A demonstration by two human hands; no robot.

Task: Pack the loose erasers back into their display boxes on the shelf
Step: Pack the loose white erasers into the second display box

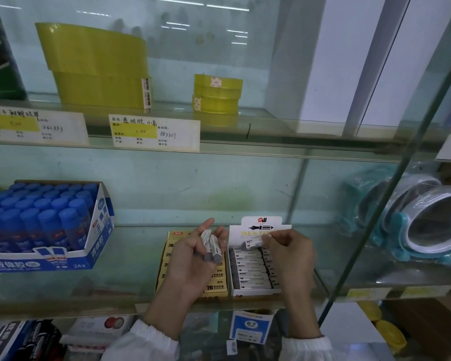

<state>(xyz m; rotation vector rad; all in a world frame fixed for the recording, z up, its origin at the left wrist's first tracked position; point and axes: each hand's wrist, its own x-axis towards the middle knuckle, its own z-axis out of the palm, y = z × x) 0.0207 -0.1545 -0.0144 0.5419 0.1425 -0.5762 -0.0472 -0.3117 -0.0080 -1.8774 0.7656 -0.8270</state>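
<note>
Two display boxes stand side by side on the glass shelf [130,290]: a yellow box [219,287] of 2B erasers and a white box [255,291] of grey-and-white sleeved erasers. My left hand [190,264] hovers over the yellow box, shut on a few grey erasers [212,247] held upright. My right hand [289,256] is above the white box, pinching one sleeved eraser [253,243] at its end, just over the back rows. The white box's header card [261,225] rises behind my right fingers.
A blue box of glue sticks [50,227] sits at the left of the same shelf. Tape dispensers [414,220] lie at the right behind a glass frame. Yellow tape rolls [97,69] and price labels [154,131] occupy the shelf above. More stationery is below.
</note>
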